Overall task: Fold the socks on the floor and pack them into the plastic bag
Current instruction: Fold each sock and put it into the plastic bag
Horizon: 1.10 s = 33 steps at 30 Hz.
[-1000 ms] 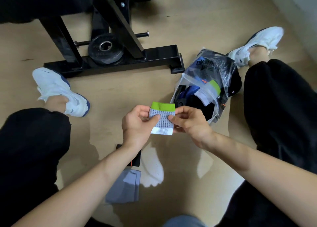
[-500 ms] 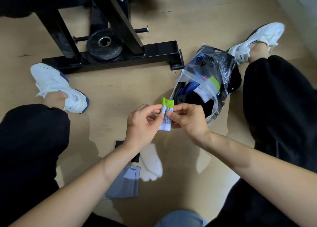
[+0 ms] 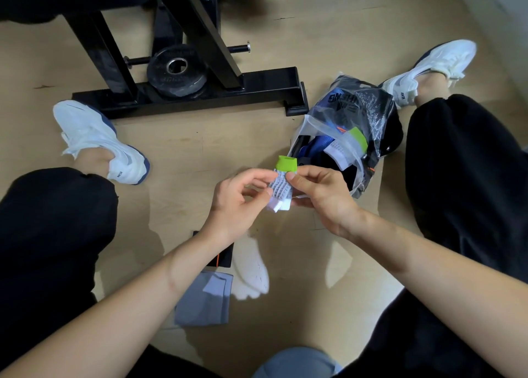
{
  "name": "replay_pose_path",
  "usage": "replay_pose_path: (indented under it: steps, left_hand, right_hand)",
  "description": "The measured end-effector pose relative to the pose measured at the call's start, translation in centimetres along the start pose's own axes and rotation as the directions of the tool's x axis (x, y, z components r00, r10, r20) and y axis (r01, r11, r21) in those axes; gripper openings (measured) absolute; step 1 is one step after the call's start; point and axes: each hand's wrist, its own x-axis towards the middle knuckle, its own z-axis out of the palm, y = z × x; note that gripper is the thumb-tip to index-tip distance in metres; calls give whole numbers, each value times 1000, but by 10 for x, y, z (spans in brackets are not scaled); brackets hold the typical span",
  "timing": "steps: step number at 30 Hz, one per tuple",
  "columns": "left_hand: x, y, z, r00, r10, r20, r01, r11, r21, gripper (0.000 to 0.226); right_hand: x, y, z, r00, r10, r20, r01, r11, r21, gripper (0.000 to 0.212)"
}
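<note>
Folded green-cuffed sock (image 3: 281, 187) held above the floor (image 3: 200, 155), pinched between right hand (image 3: 323, 200) and left hand (image 3: 237, 206), just beside the open plastic bag (image 3: 351, 137); grey sock (image 3: 204, 300) and white sock (image 3: 250, 269) lie below.

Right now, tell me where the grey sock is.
Head view: the grey sock lies flat on the floor, low and left of centre, with the white sock just to its right and the black sock at its far edge.

We hold a folded sock (image 3: 281, 187) above the floor (image 3: 200, 149).
Our left hand (image 3: 237, 203) and right hand (image 3: 323, 197) pinch it, green cuff up, beside the open plastic bag (image 3: 371, 115).
</note>
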Motion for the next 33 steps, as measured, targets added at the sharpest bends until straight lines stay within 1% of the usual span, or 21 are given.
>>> replay_pose_path:
  steps: [2,4,7,9,11,12,13,14,15,16,17,18,20,21,22,23,24,27,28,31,33]
  left_hand:
    - [1,-2,-2,999,31,40,-31,1000,1,39]
    - [1,-1,-4,993,-9,118,11,1000,-23,45]
    - [0,6,0,967,-73,246,114,981,-157,52]
    - [-1,8,3,962,-73,262,123,976,-180,55]
    - [0,4,8,967,-83,242,122,981,-150,56]
    - [0,2,10,969,-95,228,126,984,-127,57]
    - [1,-1,11,971,-105,214,128,987,-97,58]
    - [2,-5,13,972,-112,206,128,989,-67,58]
    - [4,-8,15,973,-113,202,124,991,-45,58]
    - [5,-11,17,974,-108,198,117,993,-32,58]
    - [7,-13,18,975,-103,196,109,994,-19,59]
    - [10,-16,20,976,-96,197,99,995,-6,59]
    - [16,-19,26,974,-80,212,77,997,26,58]
    - [20,-21,31,972,-70,223,62,997,40,57]
    - [24,-23,35,972,-59,229,47,997,56,57]
    - [28,-24,40,974,-35,225,18,997,75,56]
    - [33,-26,46,978,0,211,-22,995,100,56]
    - [47,-26,68,976,141,167,-175,960,217,58]
    - [51,-26,77,970,182,163,-218,946,241,58]
    - [62,-27,105,946,242,215,-294,920,259,59]
    - [70,-32,119,930,277,239,-350,867,355,60]
  right_hand:
    - [2,0,-3,999,12,31,-12,1000,-3,21]
    - [4,1,-7,997,26,75,-24,999,-25,21]
    - [4,1,-10,993,48,108,-47,999,-11,18]
    - [3,1,-10,993,52,103,-50,998,-25,19]
    - [5,1,-13,993,55,103,-44,993,-108,20]
    - [7,1,-16,995,34,97,-15,983,-183,20]
    - [9,0,-20,997,-22,73,44,952,-304,20]
    - [13,-3,-27,992,-122,35,124,877,-464,20]
    - [17,-7,-35,968,-251,-1,193,748,-635,22]
    - [20,-13,-44,920,-391,-13,240,590,-771,25]
    - [22,-20,-52,861,-508,19,272,428,-862,27]
    - [25,-25,-62,819,-570,64,274,290,-917,30]
    - [31,-30,-78,797,-590,126,212,79,-974,37]
    - [33,-31,-85,798,-587,136,168,0,-986,40]
    - [35,-32,-91,805,-579,133,130,-47,-990,42]
    - [37,-34,-95,814,-569,115,100,-58,-993,43]
    - [38,-36,-99,826,-555,93,90,-33,-995,44]
    - [42,-45,-104,889,-455,54,132,142,-981,49]
    - [42,-46,-104,899,-434,47,135,175,-975,50]
    - [43,-47,-106,912,-407,44,150,232,-961,52]
    - [42,-50,-106,924,-382,25,135,263,-955,54]
